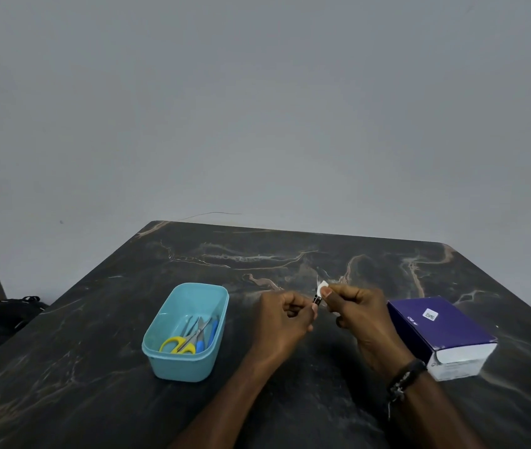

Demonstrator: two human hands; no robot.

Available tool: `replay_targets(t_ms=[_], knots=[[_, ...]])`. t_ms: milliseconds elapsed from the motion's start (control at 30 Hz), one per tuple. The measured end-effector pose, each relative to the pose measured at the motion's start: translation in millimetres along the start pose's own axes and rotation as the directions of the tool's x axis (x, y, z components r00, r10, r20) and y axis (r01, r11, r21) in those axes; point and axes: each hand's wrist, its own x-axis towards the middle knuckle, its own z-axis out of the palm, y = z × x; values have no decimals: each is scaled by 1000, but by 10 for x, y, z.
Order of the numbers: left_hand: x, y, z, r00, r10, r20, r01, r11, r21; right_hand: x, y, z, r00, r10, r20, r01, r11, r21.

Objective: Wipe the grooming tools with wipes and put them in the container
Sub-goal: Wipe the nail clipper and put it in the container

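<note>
With the left hand (285, 314) pinching the small tool (316, 299), the right hand (353, 309), closed on the wipe (322, 288), should rub along it firmly.

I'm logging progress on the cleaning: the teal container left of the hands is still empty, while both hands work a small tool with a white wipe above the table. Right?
Not quite. In the head view the teal container is not empty: it already holds yellow-handled scissors and a few other tools. The rest stands: the left hand and right hand work a small tool with a white wipe.
</note>
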Motion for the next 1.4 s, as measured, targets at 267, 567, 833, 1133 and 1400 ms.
replay_targets(t_ms=[267,567,833,1133,1400], knots=[[6,-3,-2,998,48,-33,-47,998,33,11,0,-43,989,133,68,-137,989,59],[0,31,23,987,-156,31,160,968,-196,24,20,-15,999,12,-53,-1,981,196],[62,60,-41,936,-350,-33,301,845,-443,-51,19,87,772,-635,-36,580,726,-369],[121,52,-140,869,-495,31,387,638,-666,-44,96,130,653,-723,228,714,486,-505],[123,45,-137,874,-482,-62,326,675,-662,-47,42,128,882,-455,126,467,803,-370]])
